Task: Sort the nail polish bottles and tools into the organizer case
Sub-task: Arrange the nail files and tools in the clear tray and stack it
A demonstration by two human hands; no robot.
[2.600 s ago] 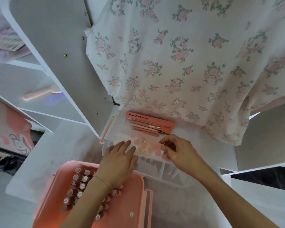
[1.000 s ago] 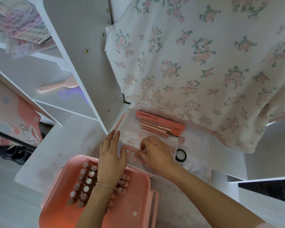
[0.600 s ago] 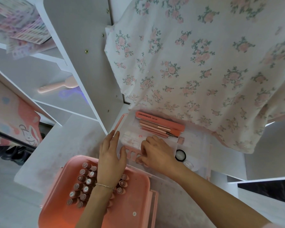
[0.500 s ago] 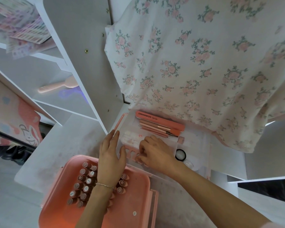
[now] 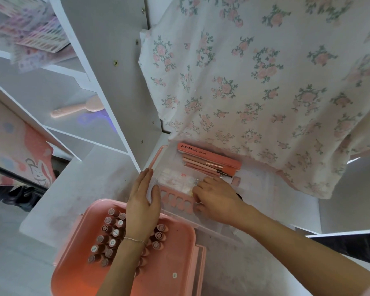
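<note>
A clear organizer case [image 5: 252, 182] with pink trim lies on the white table. It holds a pink nail file [image 5: 209, 155], several pink nail tools [image 5: 203, 165], white nail tips [image 5: 173, 178] and a row of pink nail tips [image 5: 175, 199]. My left hand [image 5: 142, 201] lies flat with straight fingers against the case's left edge. My right hand [image 5: 216, 199] rests in the case's middle with its fingers curled down over small pieces; what they hold is hidden. Several nail polish bottles [image 5: 109, 238] stand in a pink bin [image 5: 169, 263] below.
A floral cloth [image 5: 265, 71] hangs over the back of the table and the case's far edge. White shelves [image 5: 83, 67] on the left hold a pink brush [image 5: 77, 107] and sticker sheets [image 5: 36, 35]. A dark surface [image 5: 350, 246] lies at lower right.
Over the last second my right hand has moved slightly right within the case, now covering the small dark-rimmed jar. My left hand has stayed against the case's left edge.
</note>
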